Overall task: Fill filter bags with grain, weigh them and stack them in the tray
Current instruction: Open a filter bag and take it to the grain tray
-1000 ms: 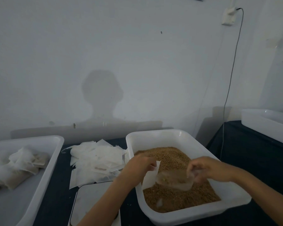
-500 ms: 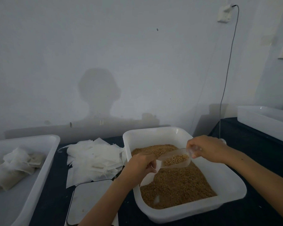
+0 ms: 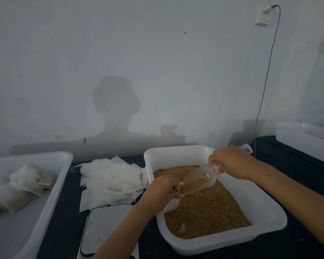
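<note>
My left hand [image 3: 162, 189] pinches the mouth of a white filter bag [image 3: 171, 203] over the grain tub [image 3: 266, 208]. My right hand [image 3: 232, 161] grips the handle of a clear plastic scoop [image 3: 197, 182], tilted down with its lip at the bag's mouth. Brown grain [image 3: 206, 212] fills the tub and lies in the scoop. A pile of empty filter bags [image 3: 110, 178] lies left of the tub. Filled bags [image 3: 17, 187] lie in the white tray [image 3: 54, 184] at the far left. A flat scale [image 3: 105, 227] sits at the front, under my left forearm.
A dark cloth [image 3: 64, 221] covers the table. Another white tray [image 3: 307, 141] stands at the back right. A cable [image 3: 266, 81] hangs from a wall socket down behind the tub. The wall runs close behind everything.
My right hand has lifted the scoop out of the grain and tipped it down toward the bag. My left hand has kept holding the bag over the tub.
</note>
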Available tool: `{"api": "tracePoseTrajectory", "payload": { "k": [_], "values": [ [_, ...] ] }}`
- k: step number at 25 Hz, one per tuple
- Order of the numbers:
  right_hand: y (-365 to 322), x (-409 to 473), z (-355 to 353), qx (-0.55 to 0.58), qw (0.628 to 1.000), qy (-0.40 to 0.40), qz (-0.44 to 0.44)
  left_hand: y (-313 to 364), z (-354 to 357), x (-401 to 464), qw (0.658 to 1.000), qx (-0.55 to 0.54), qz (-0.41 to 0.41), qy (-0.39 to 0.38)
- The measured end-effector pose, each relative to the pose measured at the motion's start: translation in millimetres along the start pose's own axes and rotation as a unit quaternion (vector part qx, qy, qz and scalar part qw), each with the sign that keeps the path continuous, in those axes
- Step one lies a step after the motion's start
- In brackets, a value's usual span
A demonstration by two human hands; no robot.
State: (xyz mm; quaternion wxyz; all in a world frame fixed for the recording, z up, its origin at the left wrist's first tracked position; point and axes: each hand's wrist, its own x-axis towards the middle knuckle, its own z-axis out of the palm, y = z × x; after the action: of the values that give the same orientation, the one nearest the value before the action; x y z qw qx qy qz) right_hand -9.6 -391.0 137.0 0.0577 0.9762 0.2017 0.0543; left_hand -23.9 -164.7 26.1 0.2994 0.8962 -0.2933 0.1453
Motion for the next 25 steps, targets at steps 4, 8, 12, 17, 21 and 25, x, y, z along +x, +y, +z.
{"api": "tracePoseTrajectory", "payload": {
  "k": [4,8,12,17,21,25],
  "values": [
    [-1,4,-2,-0.014,1.000,-0.013,0.000,0,0,0,1.000,-0.005,-0.009,0.003],
    [-1,5,-5,-0.033,0.999,-0.013,-0.007,0,0,-1,1.000,-0.002,-0.015,0.005],
    [-1,3,-7,-0.038,0.999,-0.001,-0.009,1,0,-1,1.000,-0.004,-0.020,0.004],
    [1,-2,-7,-0.041,0.999,0.007,-0.002,0,-1,-1,1.000,0.000,-0.024,0.000],
    [4,-6,-6,-0.008,0.999,-0.041,0.032,-1,2,-1,0.998,-0.014,-0.064,0.022],
    [20,-19,9,0.129,0.984,-0.097,0.071,-1,0,-2,0.977,-0.090,-0.140,0.135]
  ]
}}
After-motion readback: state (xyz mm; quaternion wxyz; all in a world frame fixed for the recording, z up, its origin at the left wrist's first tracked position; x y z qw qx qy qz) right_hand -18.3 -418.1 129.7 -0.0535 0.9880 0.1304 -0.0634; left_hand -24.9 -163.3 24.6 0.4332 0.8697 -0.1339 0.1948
